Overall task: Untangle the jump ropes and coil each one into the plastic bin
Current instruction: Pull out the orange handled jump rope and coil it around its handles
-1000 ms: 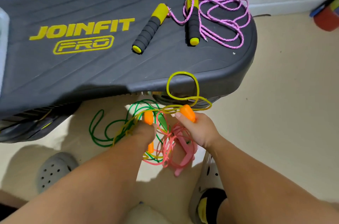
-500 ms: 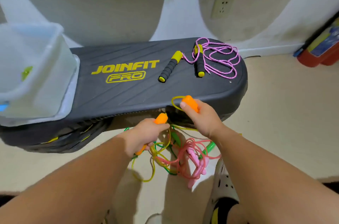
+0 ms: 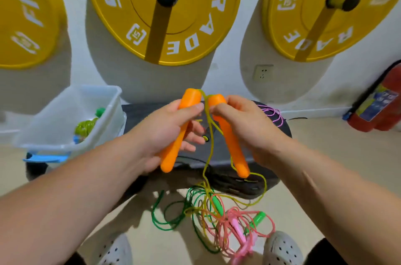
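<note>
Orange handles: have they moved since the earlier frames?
Yes, upward. They were below the front edge of the black step platform; now the left hand and right hand hold the orange handles up in front of its top.

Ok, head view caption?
Left hand holds the left orange handle, right hand the right orange handle; yellow cord trails into floor tangle.

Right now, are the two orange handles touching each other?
Apart. The head view shows a gap between the left handle, gripped by the left hand, and the right handle, gripped by the right hand, widening downward.
</note>
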